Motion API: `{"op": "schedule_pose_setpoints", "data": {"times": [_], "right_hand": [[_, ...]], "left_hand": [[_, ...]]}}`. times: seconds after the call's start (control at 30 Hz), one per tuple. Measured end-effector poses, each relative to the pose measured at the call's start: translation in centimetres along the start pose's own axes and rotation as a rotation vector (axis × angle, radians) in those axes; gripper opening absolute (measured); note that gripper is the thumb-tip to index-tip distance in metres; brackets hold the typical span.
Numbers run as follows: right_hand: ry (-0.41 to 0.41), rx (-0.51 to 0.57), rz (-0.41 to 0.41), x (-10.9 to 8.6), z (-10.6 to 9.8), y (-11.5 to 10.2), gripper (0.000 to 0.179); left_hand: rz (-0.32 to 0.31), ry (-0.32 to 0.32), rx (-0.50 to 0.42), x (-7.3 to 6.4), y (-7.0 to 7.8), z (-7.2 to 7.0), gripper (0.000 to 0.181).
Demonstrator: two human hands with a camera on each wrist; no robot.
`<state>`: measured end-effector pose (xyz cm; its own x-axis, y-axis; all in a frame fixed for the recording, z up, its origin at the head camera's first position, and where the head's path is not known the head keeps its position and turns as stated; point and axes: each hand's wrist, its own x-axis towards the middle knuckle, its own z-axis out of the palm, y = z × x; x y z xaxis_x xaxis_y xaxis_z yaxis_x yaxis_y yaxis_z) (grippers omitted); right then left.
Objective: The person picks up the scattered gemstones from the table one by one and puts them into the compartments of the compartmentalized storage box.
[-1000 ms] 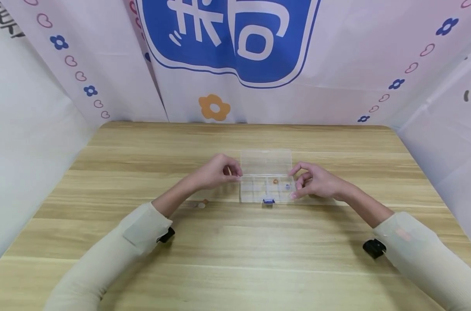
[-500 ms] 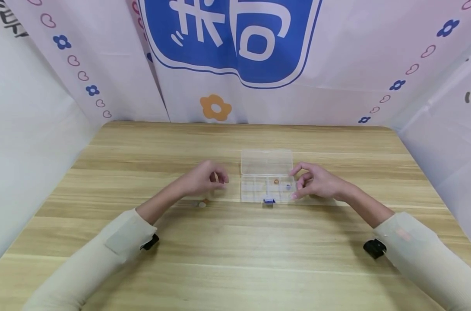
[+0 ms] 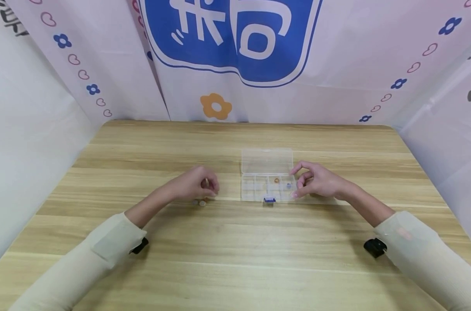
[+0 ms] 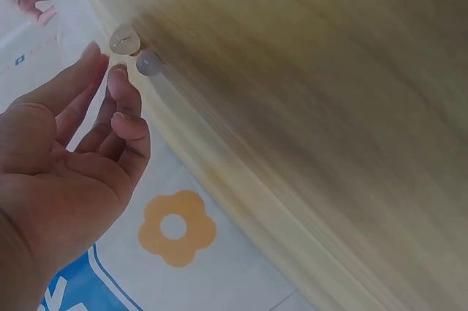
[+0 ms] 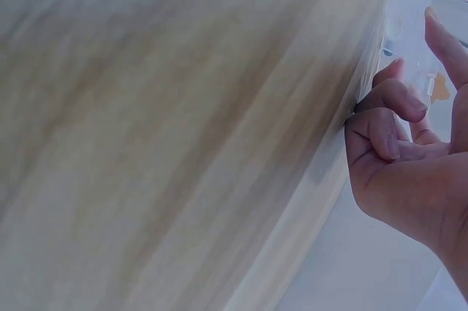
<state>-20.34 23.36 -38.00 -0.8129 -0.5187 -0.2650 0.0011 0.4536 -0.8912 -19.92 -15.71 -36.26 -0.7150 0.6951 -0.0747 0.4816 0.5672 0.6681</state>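
Note:
A clear plastic compartment box (image 3: 248, 195) lies on the table, its transparent lid (image 3: 267, 161) folded back behind it. An orange ring-like bead (image 3: 276, 180) and a small blue bead (image 3: 289, 185) sit in separate compartments. My right hand (image 3: 317, 180) holds the box's right end, index fingertip at the hinge corner and thumb near the front. Left of the box, my left hand (image 3: 196, 183) hovers with bent fingers right beside several loose beads. In the left wrist view these are a clear bead (image 4: 124, 39) and a greyish bead (image 4: 148, 63), with something orange partly hidden behind them.
The box's blue latch (image 3: 269, 200) points toward me at its front edge. The wooden table (image 3: 235, 246) ends at a printed cloth backdrop (image 3: 336, 99), with white cloth at both sides.
My left hand has moved left from the box's left edge to the loose beads, slightly toward me. The right hand and the box stay in place.

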Motion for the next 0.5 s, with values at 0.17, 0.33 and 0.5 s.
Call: {"op": "schedule_pose_setpoints", "data": {"times": [0.17, 0.33, 0.5], "right_hand": [[-0.001, -0.001, -0.006, -0.06, -0.01, 0.01, 0.059], [-0.001, 0.0, -0.003, -0.13, -0.01, 0.0, 0.06], [0.0, -0.002, -0.003, -0.08, -0.04, 0.05, 0.059]], "left_hand": [[-0.031, -0.042, -0.004, -0.29, -0.23, -0.31, 0.009], [-0.038, -0.061, -0.002, -0.46, -0.65, -0.58, 0.01], [-0.04, -0.074, -0.009, -0.55, -0.92, -0.83, 0.01]]}}
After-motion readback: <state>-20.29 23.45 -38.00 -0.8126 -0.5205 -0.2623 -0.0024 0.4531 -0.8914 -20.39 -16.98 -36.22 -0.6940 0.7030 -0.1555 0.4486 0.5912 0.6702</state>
